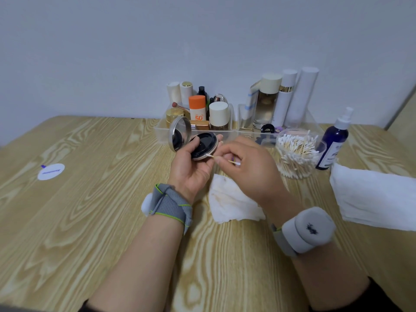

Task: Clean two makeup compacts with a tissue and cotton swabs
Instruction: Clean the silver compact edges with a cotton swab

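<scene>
item 1, far left: a round white sticker [51, 171] is lying flat on the wooden table [101, 210], well apart from the work.

item 2, centre-left: the left hand [191, 170] is cradling an open round compact [208, 140] above the table, fingers curling under the base and thumb resting on the dark pan. the mirrored lid is standing open on the left side. a grey band [171, 206] is wrapping the wrist.

item 3, behind: a clear organiser tray [161, 129] is holding assorted bottles and jars against the wall.

item 4, centre: a crumpled tissue [229, 206] is lying on the table beneath the hands, showing brownish smears.

item 5, centre-right: the right hand [249, 167] is pinching a cotton swab [213, 157] between thumb and fingertips, one tip touching the compact's front rim. a pale padded device [308, 230] is sitting on the wrist.

item 6, right: a clear jar of cotton swabs [297, 154] is standing just beside a dark blue spray bottle [333, 143]; a stack of clean tissues [373, 199] is lying near the table's edge.

status: judging by the soiled tissue, wiping appears to be done on at least one compact, and swab detailing of the rim is under way. a second compact is not showing anywhere identifiable, so whether it is finished or waiting cannot be told.
</scene>
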